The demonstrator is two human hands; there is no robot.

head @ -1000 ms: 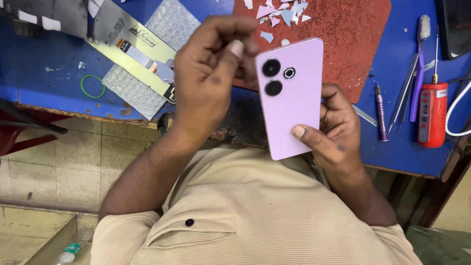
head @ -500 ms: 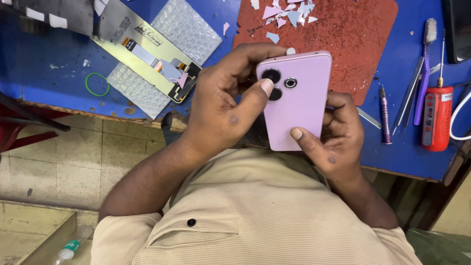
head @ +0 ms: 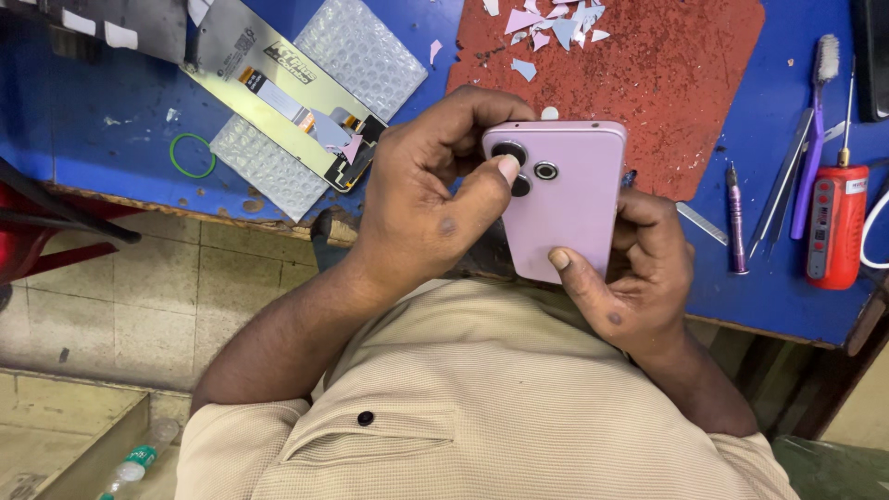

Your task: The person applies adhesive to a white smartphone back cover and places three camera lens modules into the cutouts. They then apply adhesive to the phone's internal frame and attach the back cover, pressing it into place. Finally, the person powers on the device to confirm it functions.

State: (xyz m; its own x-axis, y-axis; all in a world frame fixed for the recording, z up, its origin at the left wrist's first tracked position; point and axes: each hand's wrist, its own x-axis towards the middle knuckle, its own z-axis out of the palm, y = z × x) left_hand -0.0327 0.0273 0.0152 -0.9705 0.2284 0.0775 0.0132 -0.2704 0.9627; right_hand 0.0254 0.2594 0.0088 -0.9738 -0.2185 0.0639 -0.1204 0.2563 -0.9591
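Both hands hold a lilac phone (head: pixel 569 199) back-side up, above the near edge of the blue bench (head: pixel 111 139). The left hand (head: pixel 431 208) curls round the phone's upper left corner, thumb pressed on the camera lenses — one lens is half hidden under it. The right hand (head: pixel 639 268) cups the lower right edge, thumb flat on the back; its other fingers vanish behind the phone. The screen side cannot be seen. A red mat (head: pixel 685 102) lies beyond, its top cut off by the frame.
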